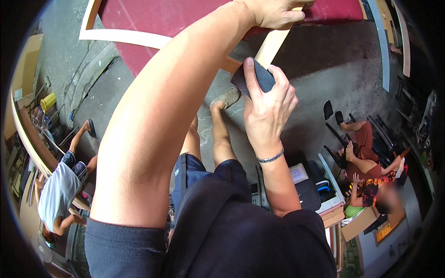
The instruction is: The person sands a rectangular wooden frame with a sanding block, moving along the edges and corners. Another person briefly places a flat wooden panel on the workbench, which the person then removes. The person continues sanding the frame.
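Note:
At the top, my left hand (274,14) is closed around a pale wooden frame (273,47), its fingers partly cut off by the picture's edge. My right hand (271,109) pinches a dark sheet of sandpaper (264,80), thumb on one side and fingers on the other. The sandpaper is folded over the near end of the frame's slanting bar and touches it. More pale wood (132,38) shows to the left of my left forearm, which hides how the pieces join.
A dark red covered surface (153,16) lies beneath the frame. A seated person (366,153) is at the right and another person (60,190) at the left. Boxes and a black case (307,193) stand by my right elbow. A grey-blue strip (381,46) edges the upper right.

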The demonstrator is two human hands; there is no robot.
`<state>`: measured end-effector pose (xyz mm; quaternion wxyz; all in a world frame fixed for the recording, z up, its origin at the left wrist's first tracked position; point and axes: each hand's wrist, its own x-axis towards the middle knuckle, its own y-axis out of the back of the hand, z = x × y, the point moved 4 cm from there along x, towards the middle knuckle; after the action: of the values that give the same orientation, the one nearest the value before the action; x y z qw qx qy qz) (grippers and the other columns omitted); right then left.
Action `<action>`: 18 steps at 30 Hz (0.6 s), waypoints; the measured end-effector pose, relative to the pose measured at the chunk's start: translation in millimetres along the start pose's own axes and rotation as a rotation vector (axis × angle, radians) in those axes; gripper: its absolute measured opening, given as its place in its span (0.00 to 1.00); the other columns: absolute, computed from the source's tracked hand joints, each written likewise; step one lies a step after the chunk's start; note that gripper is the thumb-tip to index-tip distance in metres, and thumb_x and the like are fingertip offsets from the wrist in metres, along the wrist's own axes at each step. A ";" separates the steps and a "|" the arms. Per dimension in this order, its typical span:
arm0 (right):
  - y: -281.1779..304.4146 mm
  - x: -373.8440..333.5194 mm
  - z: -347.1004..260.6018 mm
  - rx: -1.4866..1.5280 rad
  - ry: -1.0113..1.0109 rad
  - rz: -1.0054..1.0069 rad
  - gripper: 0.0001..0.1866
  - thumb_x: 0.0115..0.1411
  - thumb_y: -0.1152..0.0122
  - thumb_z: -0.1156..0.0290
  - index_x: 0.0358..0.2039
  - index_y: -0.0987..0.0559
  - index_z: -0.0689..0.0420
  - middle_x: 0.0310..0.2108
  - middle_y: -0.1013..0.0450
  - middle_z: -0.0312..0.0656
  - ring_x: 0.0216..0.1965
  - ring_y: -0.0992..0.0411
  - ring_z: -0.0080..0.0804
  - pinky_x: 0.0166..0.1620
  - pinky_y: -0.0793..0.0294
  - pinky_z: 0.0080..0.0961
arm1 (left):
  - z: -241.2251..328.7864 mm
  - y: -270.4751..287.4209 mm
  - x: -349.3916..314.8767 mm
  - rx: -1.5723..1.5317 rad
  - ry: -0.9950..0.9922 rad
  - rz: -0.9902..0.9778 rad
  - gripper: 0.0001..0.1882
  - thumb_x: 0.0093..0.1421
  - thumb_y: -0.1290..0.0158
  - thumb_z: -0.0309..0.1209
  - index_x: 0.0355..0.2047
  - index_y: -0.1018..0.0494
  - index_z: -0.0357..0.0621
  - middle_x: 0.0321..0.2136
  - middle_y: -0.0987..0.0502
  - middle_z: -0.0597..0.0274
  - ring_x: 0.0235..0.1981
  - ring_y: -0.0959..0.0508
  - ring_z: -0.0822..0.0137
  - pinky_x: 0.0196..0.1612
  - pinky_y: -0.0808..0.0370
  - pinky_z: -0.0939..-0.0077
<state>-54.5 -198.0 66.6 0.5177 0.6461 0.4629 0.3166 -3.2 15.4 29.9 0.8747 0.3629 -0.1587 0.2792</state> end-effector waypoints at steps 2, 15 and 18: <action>2.5 -19.8 5.3 -0.018 -0.012 -0.038 0.39 0.54 0.32 0.75 0.66 0.26 0.30 0.58 0.36 0.44 0.54 0.35 0.47 0.56 0.35 0.44 | 1.9 1.7 -1.1 0.061 -0.050 0.040 0.13 0.48 0.44 0.36 0.30 0.28 0.40 0.37 0.29 0.43 0.37 0.25 0.41 0.41 0.25 0.52; 5.2 -3.1 6.2 -0.020 -0.011 0.006 0.40 0.53 0.32 0.77 0.65 0.26 0.28 0.57 0.35 0.43 0.54 0.34 0.46 0.55 0.35 0.43 | -3.4 -2.0 -3.5 0.029 -0.016 0.023 0.13 0.48 0.44 0.36 0.30 0.27 0.41 0.37 0.28 0.42 0.38 0.25 0.40 0.42 0.25 0.51; 4.6 -15.2 9.6 -0.035 -0.017 -0.022 0.40 0.53 0.32 0.75 0.66 0.27 0.28 0.57 0.36 0.42 0.54 0.35 0.46 0.55 0.35 0.43 | -2.2 0.6 -2.2 0.031 -0.030 0.016 0.12 0.48 0.44 0.36 0.31 0.27 0.41 0.37 0.28 0.43 0.38 0.25 0.41 0.42 0.25 0.51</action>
<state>-50.3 -215.8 69.6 0.5362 0.6347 0.4599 0.3133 -5.1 16.5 27.7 0.8643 0.3794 -0.1704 0.2829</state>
